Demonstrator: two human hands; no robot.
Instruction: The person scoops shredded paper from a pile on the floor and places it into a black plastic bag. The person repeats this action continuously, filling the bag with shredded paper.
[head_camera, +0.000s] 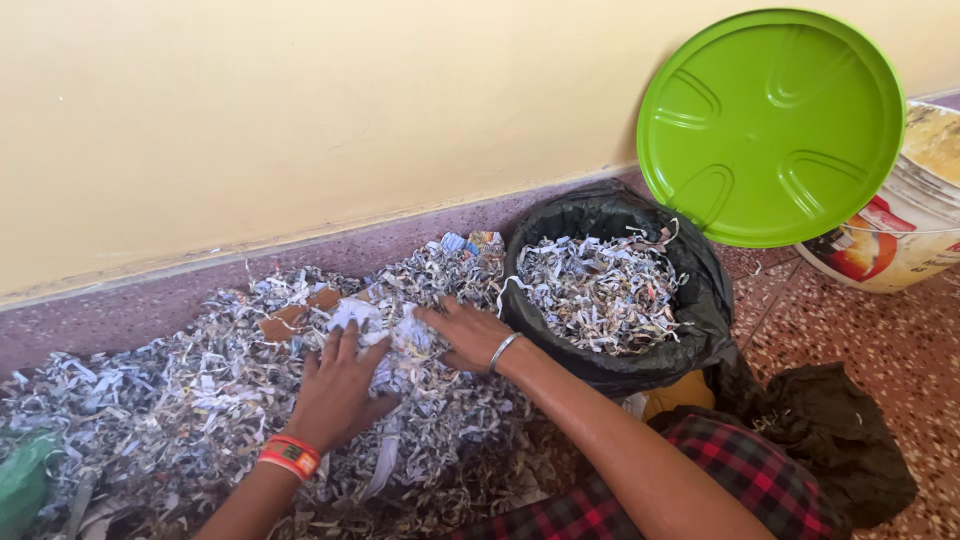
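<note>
A heap of shredded paper (200, 400) is spread over the floor (860, 330) along the foot of a pale yellow wall (300, 110). Both hands are pressed into it from above. The left hand (338, 388), marked by an orange band at the wrist, is laid flat with its fingers spread apart; the right hand (465, 333), marked by a thin metal bangle, is cupped with its fingers curled. Between the 2 hands a clump of white shreds (395, 335) is gathered, touched by both. Whether the grip is fully clamped on the clump cannot be told, since the fingertips are buried in the paper.

Just beyond the right hand, a bin lined with a black bag (700, 300) is seen, filled nearly to its rim with more shreds. Past the bin, a round green lid (770, 125) is leaned upright against the wall, and beside the lid a white bucket (900, 230) is stood. Nearer than the grip, red and black checked cloth (740, 480) is visible under the right forearm.
</note>
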